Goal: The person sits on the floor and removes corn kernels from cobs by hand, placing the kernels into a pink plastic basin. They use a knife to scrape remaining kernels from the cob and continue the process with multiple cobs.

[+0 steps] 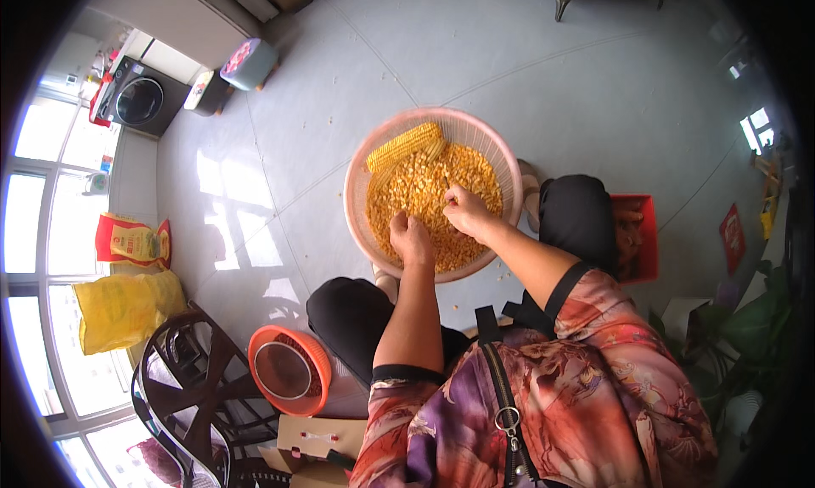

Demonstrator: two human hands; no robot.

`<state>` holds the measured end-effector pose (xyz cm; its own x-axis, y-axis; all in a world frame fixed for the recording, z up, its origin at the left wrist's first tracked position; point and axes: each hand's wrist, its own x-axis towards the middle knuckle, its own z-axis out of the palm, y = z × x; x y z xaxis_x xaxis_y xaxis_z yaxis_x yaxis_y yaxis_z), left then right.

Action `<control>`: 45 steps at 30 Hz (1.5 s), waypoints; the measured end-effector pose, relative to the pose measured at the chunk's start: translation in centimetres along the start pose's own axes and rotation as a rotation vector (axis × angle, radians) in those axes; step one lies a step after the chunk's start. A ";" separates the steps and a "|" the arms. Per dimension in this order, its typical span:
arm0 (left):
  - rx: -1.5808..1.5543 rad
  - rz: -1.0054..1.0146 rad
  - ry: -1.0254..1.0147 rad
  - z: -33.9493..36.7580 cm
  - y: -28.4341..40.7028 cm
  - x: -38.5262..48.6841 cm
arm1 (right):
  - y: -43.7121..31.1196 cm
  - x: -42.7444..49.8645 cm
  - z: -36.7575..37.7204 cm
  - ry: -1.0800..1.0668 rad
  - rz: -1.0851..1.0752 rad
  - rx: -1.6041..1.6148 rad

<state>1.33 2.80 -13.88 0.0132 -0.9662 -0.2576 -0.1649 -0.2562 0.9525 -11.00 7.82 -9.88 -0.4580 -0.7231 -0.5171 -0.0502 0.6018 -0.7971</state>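
A pink plastic basket (354,198) stands on the floor between my knees, with loose yellow corn kernels (468,163) spread thickly inside. Several whole corn cobs (404,147) lie against its far left wall. Over the kernels, my right hand (468,212) is closed around a thin tool (453,203) with a red part at the grip and a dark narrow tip pointing away from me; its exact kind is unclear. My left hand (411,238) is curled low over the near left part of the kernels. Whether it holds anything is hidden by the fingers.
A red box (649,236) with stripped cobs stands beside my right leg. At my left are an orange basket (258,386) with a round sieve (283,370), a dark chair (204,386), a cardboard box (318,431) and a yellow sack (127,310). Stray kernels dot the tiled floor (305,138).
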 end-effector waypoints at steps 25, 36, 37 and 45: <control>-0.051 -0.425 -0.345 1.2 -1.4 1.5 | -9.9 -6.8 -8.5 -0.299 -0.021 1.009; -0.221 -0.697 -0.460 3.9 1.2 0.9 | -10.2 -7.0 -11.7 -0.203 0.027 1.104; -0.346 -0.692 -0.488 4.0 0.4 1.5 | -10.7 -7.1 -11.8 -0.206 0.007 1.103; -0.564 -0.700 -0.582 6.3 1.0 1.6 | -10.7 -6.5 -12.0 -0.169 0.049 1.128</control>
<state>-5.01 1.18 -14.40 -0.5688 -0.4745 -0.6718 0.1789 -0.8686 0.4621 -18.17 10.14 5.78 -0.3082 -0.7948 -0.5228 0.8294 0.0447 -0.5569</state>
